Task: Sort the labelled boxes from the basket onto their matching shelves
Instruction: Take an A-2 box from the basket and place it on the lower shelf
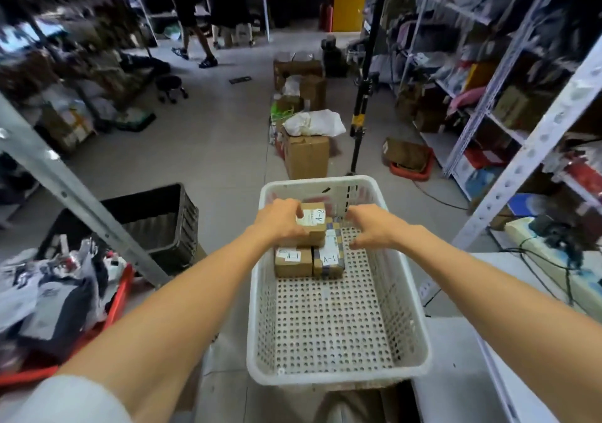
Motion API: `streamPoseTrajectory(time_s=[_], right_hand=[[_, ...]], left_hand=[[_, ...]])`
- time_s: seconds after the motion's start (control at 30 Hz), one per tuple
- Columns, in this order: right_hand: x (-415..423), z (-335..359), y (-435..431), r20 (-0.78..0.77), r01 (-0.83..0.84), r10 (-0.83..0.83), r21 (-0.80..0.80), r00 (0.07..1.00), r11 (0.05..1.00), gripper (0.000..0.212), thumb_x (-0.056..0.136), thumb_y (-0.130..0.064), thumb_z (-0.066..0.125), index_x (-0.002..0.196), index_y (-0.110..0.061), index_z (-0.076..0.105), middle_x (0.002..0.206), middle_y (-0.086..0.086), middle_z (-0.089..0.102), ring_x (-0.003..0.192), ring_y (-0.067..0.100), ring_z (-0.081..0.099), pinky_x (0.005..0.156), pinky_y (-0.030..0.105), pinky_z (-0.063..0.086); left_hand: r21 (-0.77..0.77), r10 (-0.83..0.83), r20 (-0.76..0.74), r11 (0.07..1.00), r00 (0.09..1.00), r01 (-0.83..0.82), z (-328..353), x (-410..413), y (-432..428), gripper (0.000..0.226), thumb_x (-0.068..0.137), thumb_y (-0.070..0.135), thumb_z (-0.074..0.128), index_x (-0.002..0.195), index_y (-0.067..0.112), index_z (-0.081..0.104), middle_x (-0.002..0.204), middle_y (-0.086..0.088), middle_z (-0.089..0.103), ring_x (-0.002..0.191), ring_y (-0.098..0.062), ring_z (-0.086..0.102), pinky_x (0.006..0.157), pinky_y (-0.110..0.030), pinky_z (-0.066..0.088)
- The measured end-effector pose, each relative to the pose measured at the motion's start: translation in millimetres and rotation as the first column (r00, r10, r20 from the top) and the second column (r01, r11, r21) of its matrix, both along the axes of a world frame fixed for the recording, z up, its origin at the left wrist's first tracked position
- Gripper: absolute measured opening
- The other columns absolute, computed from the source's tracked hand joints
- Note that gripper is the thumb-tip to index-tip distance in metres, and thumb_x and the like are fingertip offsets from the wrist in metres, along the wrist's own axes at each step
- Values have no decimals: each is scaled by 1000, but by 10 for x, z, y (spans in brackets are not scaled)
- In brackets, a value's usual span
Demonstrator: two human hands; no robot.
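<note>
- Left hand (280,219) grip pinches the A-2 box (314,224), atop A-1 boxes (293,261) in the basket (413,308).
- Right hand (371,227) grip spread, empty, just beside them.
- Black crate (163,220) to the left; cartons (306,158) ahead on the floor.

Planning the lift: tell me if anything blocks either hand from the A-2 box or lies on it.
Nothing visible does. The A-2 box sits topmost on the other boxes in the basket, nothing on it. The left hand grips its left side; the right hand is open just right of it.
</note>
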State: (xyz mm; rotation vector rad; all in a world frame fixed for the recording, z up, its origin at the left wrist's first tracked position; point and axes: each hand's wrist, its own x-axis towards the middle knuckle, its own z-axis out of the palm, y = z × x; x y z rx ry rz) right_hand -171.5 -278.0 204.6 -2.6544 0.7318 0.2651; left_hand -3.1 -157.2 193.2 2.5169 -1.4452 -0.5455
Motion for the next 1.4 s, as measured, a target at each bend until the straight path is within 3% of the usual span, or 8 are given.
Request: streamPoseTrajectory(time_s=[0.2, 0.33, 0.6, 0.83, 1.07, 1.2, 1.33, 1.4], right_hand=[[425, -226, -539, -28, -22, 24, 81, 999, 996, 49, 75, -13, 71, 120, -12, 52, 116, 4, 61, 98, 21, 58, 80, 32, 50], [711, -545, -837, -64, -11, 19, 136, 998, 991, 49, 75, -13, 72, 120, -14, 53, 118, 5, 61, 90, 17, 55, 73, 28, 46], [1365, -1321, -1227, -139, 87, -60, 198, 988, 976, 61, 71, -17, 76, 126, -15, 51, 120, 2, 61, 104, 24, 60, 89, 40, 52], [1962, -2305, -1604, -259, 210, -163, 166, 952, 963, 94, 68, -33, 84, 144, -10, 34, 142, 14, 40, 131, 31, 38, 108, 41, 36], [2619, -3116, -2024, -147, 277, -253, 174, 956, 945, 102, 62, -39, 87, 143, -12, 32, 144, 11, 35, 135, 30, 30, 115, 43, 27], [2576, -3335, -1953, -243, 237, -240, -40, 940, 971, 103, 58, -54, 84, 137, -10, 37, 138, 13, 35, 130, 31, 31, 110, 41, 29], [2276, -3354, -1768, -406, 357, -335, -22, 850, 934, 93, 70, -71, 66, 132, -6, 40, 131, 16, 46, 121, 33, 46, 92, 43, 42], [2084, -3386, -1663, -471, 369, -318, 17, 823, 929, 71, 81, -71, 53, 112, -7, 52, 115, 14, 59, 100, 31, 58, 73, 38, 45]], left_hand=[[42, 74, -67, 997, 995, -71, -277, 361, -426, 43, 80, 34, 72, 117, 15, 59, 114, -4, 64, 103, -22, 61, 88, -38, 51], [124, 123, -121, 986, 985, -108, -603, 621, -583, 43, 80, 34, 72, 116, 18, 58, 113, -3, 64, 101, -23, 60, 85, -36, 51], [203, 146, -231, 974, 962, -99, -1335, 1205, -1008, 41, 76, 32, 75, 110, 18, 56, 107, -4, 62, 97, -24, 59, 85, -40, 52], [248, 157, -289, 965, 944, -85, -2229, 1600, -1411, 45, 79, 31, 72, 118, 18, 54, 103, -3, 63, 94, -22, 60, 76, -34, 49], [284, 237, -373, 949, 897, -133, -2780, 1776, -1522, 44, 82, 28, 71, 119, 13, 53, 112, -6, 58, 98, -26, 58, 80, -36, 50], [315, 374, -473, 917, 798, -243, -2983, 1794, -1549, 52, 79, 24, 73, 123, 12, 49, 118, -7, 54, 105, -25, 55, 81, -34, 48], [342, 550, -528, 835, 647, -431, -3129, 1733, -1601, 74, 77, 9, 71, 139, 6, 31, 130, -13, 47, 116, -28, 52, 93, -34, 49], [387, 607, -574, 793, 550, -471, -3189, 1659, -1627, 88, 79, 4, 68, 147, 5, 13, 139, -15, 41, 126, -30, 46, 101, -35, 44]])
